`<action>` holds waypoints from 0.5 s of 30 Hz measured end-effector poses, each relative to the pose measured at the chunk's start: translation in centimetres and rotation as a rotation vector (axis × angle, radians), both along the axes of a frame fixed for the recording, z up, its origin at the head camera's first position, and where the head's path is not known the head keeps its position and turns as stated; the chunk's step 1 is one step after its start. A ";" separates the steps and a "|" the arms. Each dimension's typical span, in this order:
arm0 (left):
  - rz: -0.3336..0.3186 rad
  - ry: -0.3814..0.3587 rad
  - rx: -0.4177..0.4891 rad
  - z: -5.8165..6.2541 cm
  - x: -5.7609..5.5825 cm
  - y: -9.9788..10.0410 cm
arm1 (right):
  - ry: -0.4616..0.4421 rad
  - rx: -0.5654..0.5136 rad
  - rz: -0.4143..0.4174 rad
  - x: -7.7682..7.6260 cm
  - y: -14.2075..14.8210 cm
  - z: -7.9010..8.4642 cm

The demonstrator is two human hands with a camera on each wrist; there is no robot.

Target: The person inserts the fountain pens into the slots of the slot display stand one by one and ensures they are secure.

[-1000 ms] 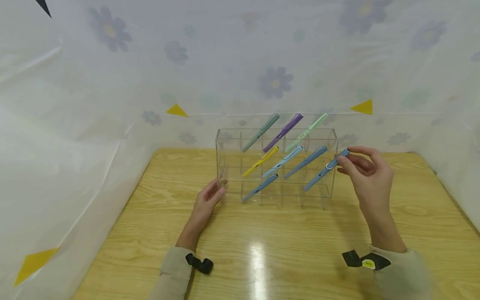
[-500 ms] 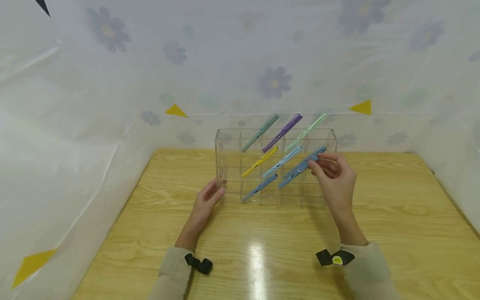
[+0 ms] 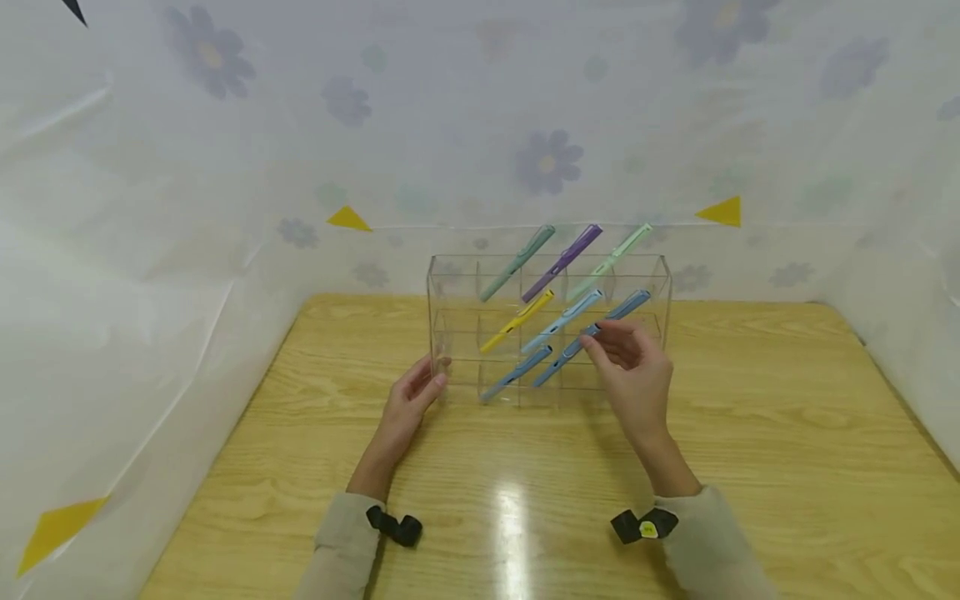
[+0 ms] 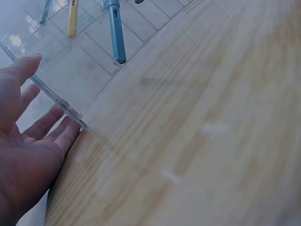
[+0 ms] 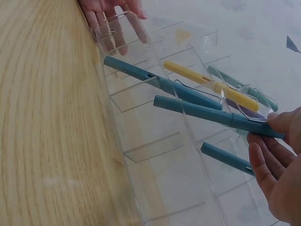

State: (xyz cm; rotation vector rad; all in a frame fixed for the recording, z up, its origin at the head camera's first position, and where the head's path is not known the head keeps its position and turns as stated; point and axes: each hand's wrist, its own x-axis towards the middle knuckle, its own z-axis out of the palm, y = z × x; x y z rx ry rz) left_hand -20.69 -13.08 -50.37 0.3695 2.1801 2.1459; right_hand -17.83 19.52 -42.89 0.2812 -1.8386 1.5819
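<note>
A clear acrylic pen rack (image 3: 431, 312) with small compartments stands on the table. My right hand (image 3: 637, 379) pinches a blue pen (image 3: 558, 364) near its upper end, between thumb and fingers. The pen slants across the lower row, just right of another blue pen (image 3: 513, 375) resting there; in the right wrist view, its free end (image 5: 174, 104) overlaps the rack. At the rack's lower left corner, my left hand (image 3: 408, 404) touches the side panel, thumb toward the front and fingers (image 4: 44, 125) fairly straight along the outer side.
Leaning in the middle row are a yellow pen (image 3: 516, 322), a light blue pen (image 3: 564, 320) and a blue pen (image 3: 630, 303) partly behind my right hand. The top row bears a grey-green pen (image 3: 519, 262), a purple pen (image 3: 562, 262) and a mint pen (image 3: 611, 262).
My right hand has carried the blue pen leftward along the rack, from its right end to beside the other lower-row pen. The left hand has stayed at the rack's left corner.
</note>
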 end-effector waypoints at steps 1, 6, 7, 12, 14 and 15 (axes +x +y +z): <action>0.000 0.001 0.001 0.0 0.0 0.0 | 0.000 -0.006 0.008 0.0 -0.2 -0.1; 0.001 0.011 0.003 0.1 0.0 0.0 | 0.003 -0.014 0.018 -0.1 -0.8 -0.3; 0.001 0.013 0.004 0.2 0.0 0.0 | 0.000 -0.004 0.011 -0.1 -0.9 -0.3; -0.008 0.010 -0.002 0.3 0.1 0.1 | -0.028 0.052 -0.023 0.5 -1.6 0.0; -0.009 0.005 -0.006 0.3 0.1 0.1 | -0.043 0.071 -0.029 0.9 -2.0 0.3; -0.008 0.004 -0.007 0.3 0.1 0.1 | -0.048 0.079 -0.030 1.1 -2.1 0.4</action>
